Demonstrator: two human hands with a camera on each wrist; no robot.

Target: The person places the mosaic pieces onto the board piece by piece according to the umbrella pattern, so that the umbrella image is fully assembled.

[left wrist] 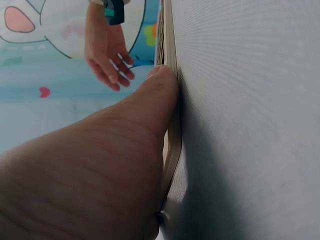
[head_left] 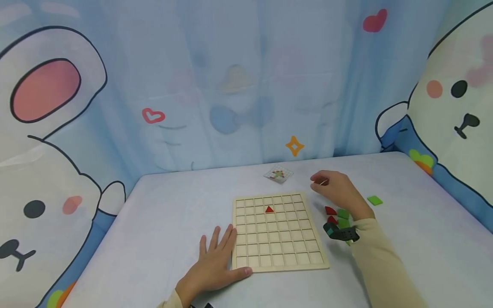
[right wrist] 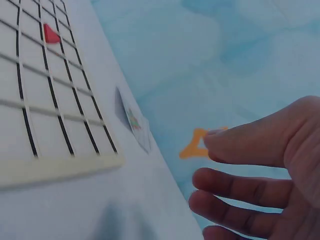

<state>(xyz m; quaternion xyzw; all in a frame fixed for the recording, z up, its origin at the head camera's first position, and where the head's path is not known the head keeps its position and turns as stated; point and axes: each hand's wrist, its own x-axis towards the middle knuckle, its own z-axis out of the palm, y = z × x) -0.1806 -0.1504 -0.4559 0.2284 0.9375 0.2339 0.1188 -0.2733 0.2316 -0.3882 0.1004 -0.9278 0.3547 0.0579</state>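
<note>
A wooden grid board [head_left: 280, 268] lies flat on the table, with one red triangle piece [head_left: 269, 209] in a cell of its upper part. My left hand [head_left: 215, 263] rests spread at the board's lower left corner, fingertips by the left edge; its thumb [left wrist: 162, 82] touches the front edge. Above the table, beyond the board's right side, hovers my right hand [head_left: 339, 190]. Its fingers [right wrist: 235, 187] are loosely bent with nothing visible between them and the thumb. Below the right wrist lie red pieces [head_left: 330, 211] and green pieces [head_left: 343, 223], partly hidden by the wristband.
Behind the board lies a small card [head_left: 279, 174] with a coloured pattern on a grid. A single green piece [head_left: 375, 200] sits apart, right of the right hand. A printed curtain [head_left: 239, 85] hangs along the table's far edge.
</note>
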